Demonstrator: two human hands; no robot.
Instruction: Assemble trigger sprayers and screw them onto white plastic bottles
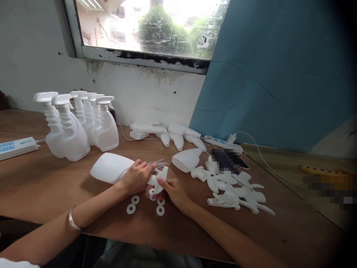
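A white plastic bottle (pixel 111 168) lies on its side, base to the left. My left hand (pixel 136 176) is closed over its neck end, which the fingers partly hide. In my right hand (pixel 174 191) is a white trigger spray head (pixel 161 180), gripped between thumb and fingers. Its ribbed collar (pixel 151 180) sits right beside my left fingertips; whether it is joined to the bottle cannot be made out. Several thin tubes (pixel 158 163) lie just behind. Flat white ring washers (pixel 131 208) rest on the table below my hands, with another washer (pixel 160 210) nearer my right wrist.
Several spray bottles (pixel 107 126) with heads stand back left. Headless bottles (pixel 149 128) are piled by the wall, and one bottle (pixel 186 160) lies closer. Loose spray heads (pixel 237 193) are heaped right, beside a phone (pixel 228 160). Power strips (pixel 19 147) lie on the wooden table (pixel 55 186).
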